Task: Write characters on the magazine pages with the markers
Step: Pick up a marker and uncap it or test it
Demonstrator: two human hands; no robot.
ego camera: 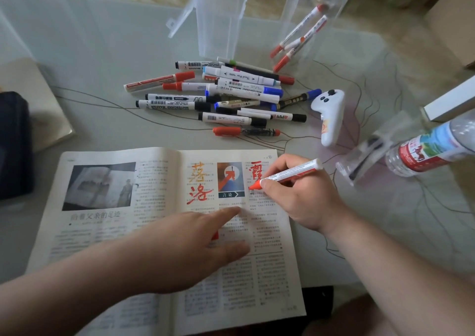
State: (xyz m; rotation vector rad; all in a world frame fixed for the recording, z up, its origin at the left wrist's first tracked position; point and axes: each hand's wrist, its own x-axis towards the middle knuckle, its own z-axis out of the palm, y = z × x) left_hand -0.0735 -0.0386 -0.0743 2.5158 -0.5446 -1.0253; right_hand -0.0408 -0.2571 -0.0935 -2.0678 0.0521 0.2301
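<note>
A pale glass-topped table [102, 60] is carrying everything, and an open magazine [84, 235] is lying flat on its near edge, taking up most of the foreground. The left hand [195, 243] is resting on the lower part of the right-hand page with its fingers straight and spread, holding nothing and pressing the paper down. The right hand [303, 197] is sitting at the right edge of the same page with its fingers curled tight around a red marker [290, 173], whose red tip is touching the paper near the top of that page while its white barrel is slanting up and away to the right. Beyond the magazine, a loose pile of markers [226, 96] in black, blue and red is lying on the table, well apart from both hands. Behind the pile a clear plastic box [218, 19] is standing with its lid hanging open, and beside it a clear jar [334, 1] is holding a few red markers. A water bottle [431, 150] is lying at the right, near a white controller [329, 114]. A dark bag [12, 143] is sitting at the left edge. Red handwritten characters [199, 184] are showing on the right-hand page, with one more just above the marker tip. A small red piece [215, 235] is peeking out under the left fingers; what it is cannot be told.
</note>
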